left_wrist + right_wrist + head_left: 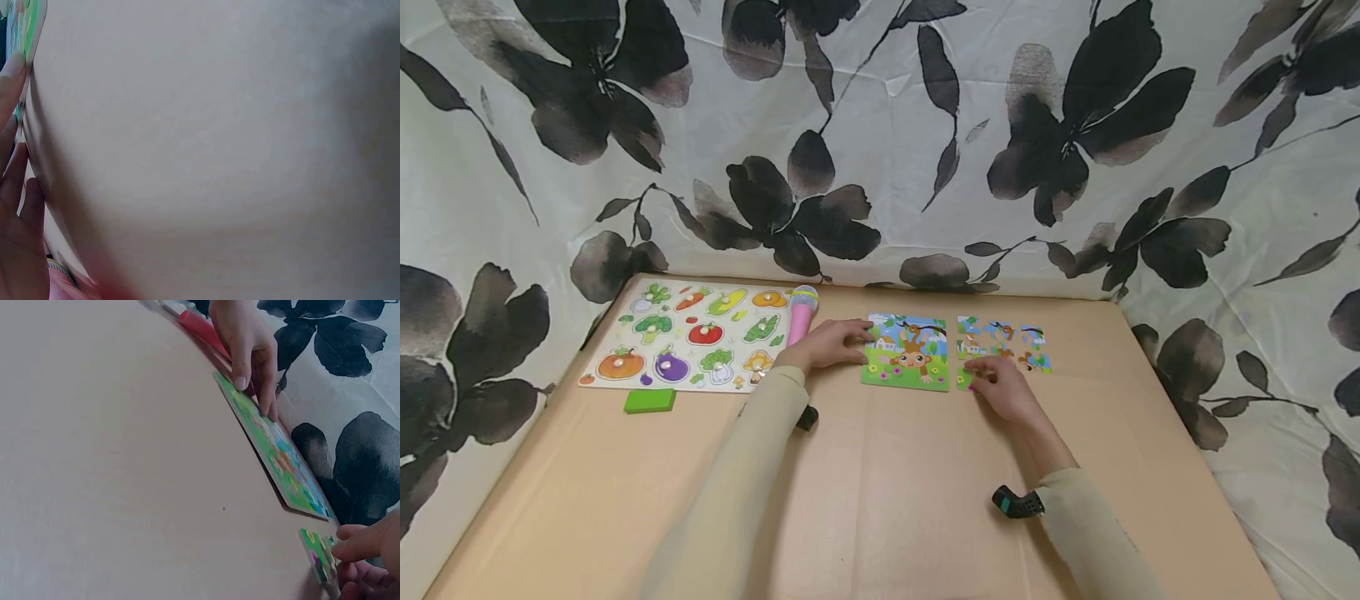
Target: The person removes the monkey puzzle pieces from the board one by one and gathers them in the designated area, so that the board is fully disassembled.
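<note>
A square monkey picture board lies flat towards the back of the table. My left hand rests at its left edge, thumb and fingers spread over the rim, as the right wrist view also shows. Just right of the board, small monkey-picture puzzle pieces lie in loose rows. My right hand reaches over the near row, thumb and fingertips pinching at a green puzzle piece. Part of that row is hidden under the hand. In the left wrist view, fingers touch the board's edge.
Left of my left hand lies a pink toy microphone, overlapping a vegetable puzzle board. A green block sits at that board's near edge. Behind the brown table hangs a flower-patterned cloth.
</note>
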`<action>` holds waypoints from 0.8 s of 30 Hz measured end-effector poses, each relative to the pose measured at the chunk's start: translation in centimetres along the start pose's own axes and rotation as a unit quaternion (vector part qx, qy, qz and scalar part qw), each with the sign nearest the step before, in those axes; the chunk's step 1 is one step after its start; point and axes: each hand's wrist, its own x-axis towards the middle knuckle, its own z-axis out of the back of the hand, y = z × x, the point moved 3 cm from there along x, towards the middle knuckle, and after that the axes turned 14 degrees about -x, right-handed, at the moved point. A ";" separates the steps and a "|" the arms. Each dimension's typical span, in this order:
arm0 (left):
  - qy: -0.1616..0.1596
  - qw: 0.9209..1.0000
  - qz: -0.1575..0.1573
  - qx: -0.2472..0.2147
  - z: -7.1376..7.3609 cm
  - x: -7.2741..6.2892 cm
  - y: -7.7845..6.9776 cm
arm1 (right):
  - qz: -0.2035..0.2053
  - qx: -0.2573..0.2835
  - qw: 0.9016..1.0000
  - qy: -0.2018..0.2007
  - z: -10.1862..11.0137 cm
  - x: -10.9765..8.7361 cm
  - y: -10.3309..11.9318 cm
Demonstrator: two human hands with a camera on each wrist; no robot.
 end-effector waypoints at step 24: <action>0.001 1.000 0.010 -0.008 0.0 -0.1 0.1 | -0.023 0.128 0.991 0.031 -0.9 2.3 4.6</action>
